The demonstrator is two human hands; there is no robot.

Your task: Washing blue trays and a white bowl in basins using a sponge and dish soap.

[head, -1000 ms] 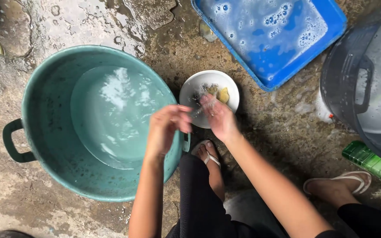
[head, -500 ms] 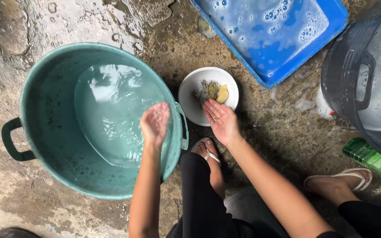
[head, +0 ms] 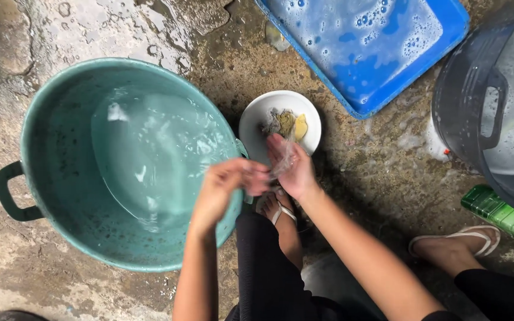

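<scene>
Hands wet — left hand (head: 224, 184) and right hand (head: 290, 163) touching, fingers loose, teal basin (head: 49, 178) beside, white bowl (head: 257, 122) ahead.

teal basin (head: 60, 178) close left, white bowl (head: 257, 119) just ahead, blue tray (head: 388, 71) beyond, bare ground between

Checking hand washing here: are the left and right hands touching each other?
Touching. The head view shows the left hand with its fingers pressed against the palm of the right hand, no gap between them, just beside the teal basin.
</scene>
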